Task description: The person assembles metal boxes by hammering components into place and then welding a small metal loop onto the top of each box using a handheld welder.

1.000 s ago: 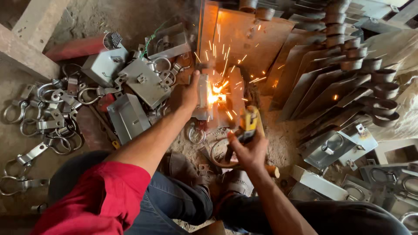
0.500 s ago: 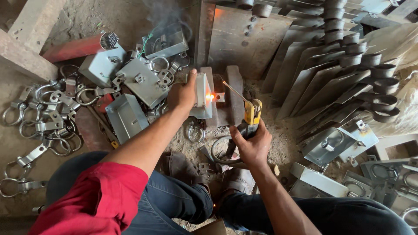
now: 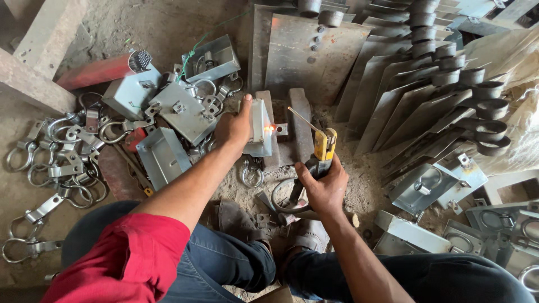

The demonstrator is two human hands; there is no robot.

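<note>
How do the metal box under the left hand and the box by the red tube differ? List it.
The held metal box stands on edge under the left hand; the box by the red tube lies loose in the pile, touched by no hand. The held box shows a glowing orange spot on its side, near the rod of the electrode holder in the right hand; the other shows none. Both are grey sheet metal.

No labels, signs or screens are showing. One package is lying up left of the glowing box [image 3: 259, 128]: a long red carton [image 3: 96, 72], its open end [image 3: 140, 59] facing right and showing a bundle of grey rods.
</note>
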